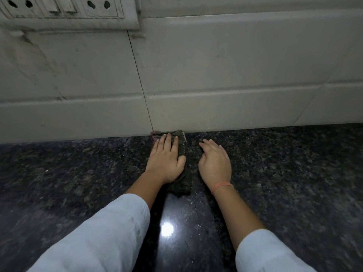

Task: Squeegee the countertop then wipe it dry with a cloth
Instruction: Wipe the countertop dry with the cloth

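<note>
The left hand (167, 160) pressed flat, fingers straight, on the dark cloth (181, 185), which lay under it on the countertop (284, 173) at the foot of the wall (216, 75). The right hand (215, 163), seemingly relaxed and empty, rested beside.

head cam | faces forward-down | close over countertop (294, 173) | wall (216, 75) ahead | single view

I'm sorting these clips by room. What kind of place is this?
Probably a home kitchen counter: a dark speckled stone countertop meets a pale tiled wall, with a socket-and-switch panel above. The left hand presses a dark cloth on it.
</note>
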